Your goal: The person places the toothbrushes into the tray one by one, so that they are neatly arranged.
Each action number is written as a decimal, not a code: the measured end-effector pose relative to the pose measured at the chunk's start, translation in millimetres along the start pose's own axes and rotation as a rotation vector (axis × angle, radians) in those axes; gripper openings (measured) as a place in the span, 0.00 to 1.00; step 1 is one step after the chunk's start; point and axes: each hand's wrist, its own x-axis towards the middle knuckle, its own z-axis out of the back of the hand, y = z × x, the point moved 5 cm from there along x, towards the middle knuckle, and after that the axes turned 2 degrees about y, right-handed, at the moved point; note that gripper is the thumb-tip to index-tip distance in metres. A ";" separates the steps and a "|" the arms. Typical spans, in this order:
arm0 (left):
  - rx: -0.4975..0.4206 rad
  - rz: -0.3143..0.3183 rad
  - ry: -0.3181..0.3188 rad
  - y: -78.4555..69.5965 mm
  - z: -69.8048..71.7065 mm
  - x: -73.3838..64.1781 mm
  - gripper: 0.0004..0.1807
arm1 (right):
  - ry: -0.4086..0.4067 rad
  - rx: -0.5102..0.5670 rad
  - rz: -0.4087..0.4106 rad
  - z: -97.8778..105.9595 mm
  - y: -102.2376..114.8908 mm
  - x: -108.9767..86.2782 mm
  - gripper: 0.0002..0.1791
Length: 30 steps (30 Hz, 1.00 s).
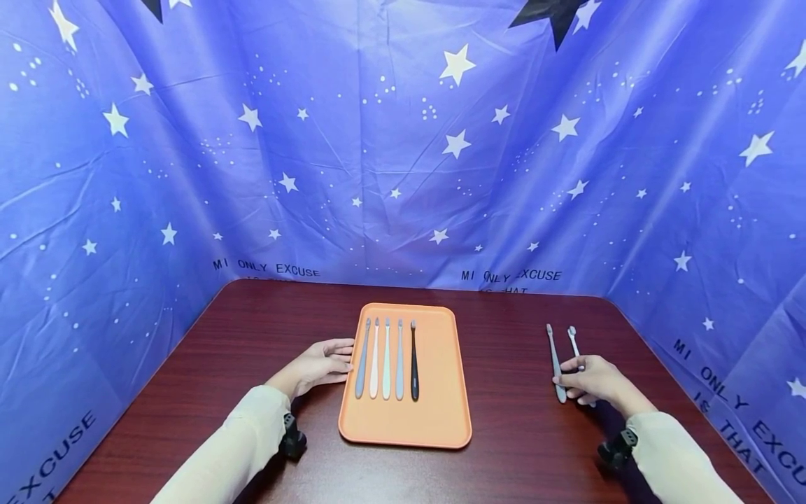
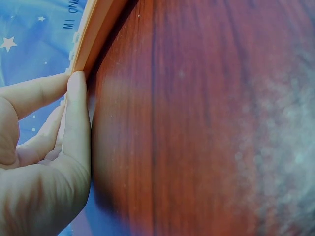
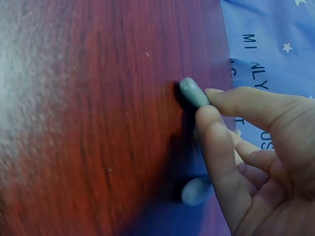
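Near the middle of the table lies an orange tray. My left hand pinches its left rim; in the left wrist view the thumb lies along the outer wall. Several toothbrushes lie side by side on the tray, heads away from me, with a black toothbrush rightmost and a blue-grey toothbrush leftmost. Over on the right, my right hand holds a grey toothbrush by its lower handle between thumb and fingers. A white toothbrush lies just right of it, partly hidden under the hand.
The dark red wooden table carries everything here. Blue cloth with stars and lettering hangs around its back and sides. Bare wood separates the tray from the two toothbrushes at the right.
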 end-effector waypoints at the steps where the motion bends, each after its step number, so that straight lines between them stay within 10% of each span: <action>1: 0.000 0.001 -0.002 0.1 0.1 0.0 0.35 | -0.005 0.000 0.003 -0.7 0.4 0.2 0.30; 30: 0.000 -0.010 0.014 0.1 -0.5 -0.4 0.35 | 0.036 -0.027 0.043 -12.2 8.0 0.5 0.22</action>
